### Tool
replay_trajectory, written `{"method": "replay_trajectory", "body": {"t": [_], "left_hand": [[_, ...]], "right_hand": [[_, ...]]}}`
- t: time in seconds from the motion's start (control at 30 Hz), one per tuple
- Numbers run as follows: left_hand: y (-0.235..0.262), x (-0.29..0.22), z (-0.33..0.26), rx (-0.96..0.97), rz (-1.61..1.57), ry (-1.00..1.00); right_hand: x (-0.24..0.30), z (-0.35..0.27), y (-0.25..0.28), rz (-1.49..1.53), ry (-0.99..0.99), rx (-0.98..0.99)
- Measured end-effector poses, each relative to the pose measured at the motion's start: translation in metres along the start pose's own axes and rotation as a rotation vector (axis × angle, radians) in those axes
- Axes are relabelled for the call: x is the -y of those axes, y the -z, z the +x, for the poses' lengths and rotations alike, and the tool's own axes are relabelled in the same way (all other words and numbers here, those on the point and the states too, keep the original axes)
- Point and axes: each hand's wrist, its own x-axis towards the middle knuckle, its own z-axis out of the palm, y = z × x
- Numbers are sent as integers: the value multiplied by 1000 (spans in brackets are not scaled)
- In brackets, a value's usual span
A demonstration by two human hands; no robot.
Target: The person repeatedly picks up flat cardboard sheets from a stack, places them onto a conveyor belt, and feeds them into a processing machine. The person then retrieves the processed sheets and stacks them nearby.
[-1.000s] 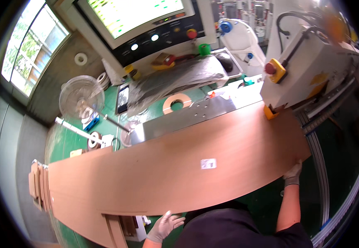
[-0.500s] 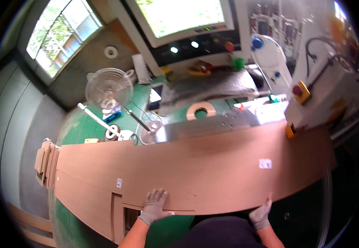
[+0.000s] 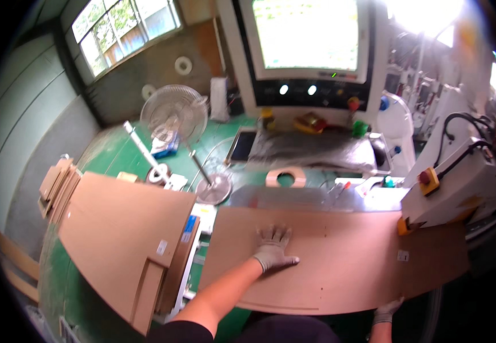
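Observation:
A flat brown board (image 3: 311,257) with a small white label lies before me, its far edge along a metal strip. My left hand (image 3: 273,250), in a pale glove, rests flat on its upper face, left of the middle, fingers spread. At the board's near right edge, my gloved right hand (image 3: 388,310) grips the rim; its fingers are partly hidden. Left of this board, across a gap, is a stack of similar boards (image 3: 122,223), with a labelled one on top.
A white machine head with a red-and-yellow stop button (image 3: 428,180) stands at the right end of the board. Beyond the metal strip (image 3: 276,197) are a screen (image 3: 308,34) and a cardboard ring (image 3: 285,178). A standing fan (image 3: 174,114) is at the back left.
The board under my hands has shifted right, opening a gap from the stack at left. My left hand has moved from the near edge farther onto the board. The view has also shifted.

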Motion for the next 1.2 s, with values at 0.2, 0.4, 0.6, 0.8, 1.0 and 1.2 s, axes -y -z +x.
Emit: {"method": "replay_trajectory", "body": {"t": [0.2, 0.4, 0.6, 0.8, 1.0, 1.2], "left_hand": [[5, -39, 74, -56, 40, -227], [-4, 36, 41, -90, 17, -40], [-71, 97, 33, -388, -30, 150], [-56, 37, 40, -269, 119, 13], [-35, 35, 37, -64, 124, -27], [-36, 46, 44, -42, 31, -55]], "right_hand": [[-16, -12, 2, -117, 76, 351], [-129, -103, 37, -538, 73, 70], [-108, -79, -15, -111, -49, -235], [-56, -9, 35, -228, 150, 80], [-2, 1, -3, -173, 230, 106], [-48, -58, -16, -95, -26, 99]]}}
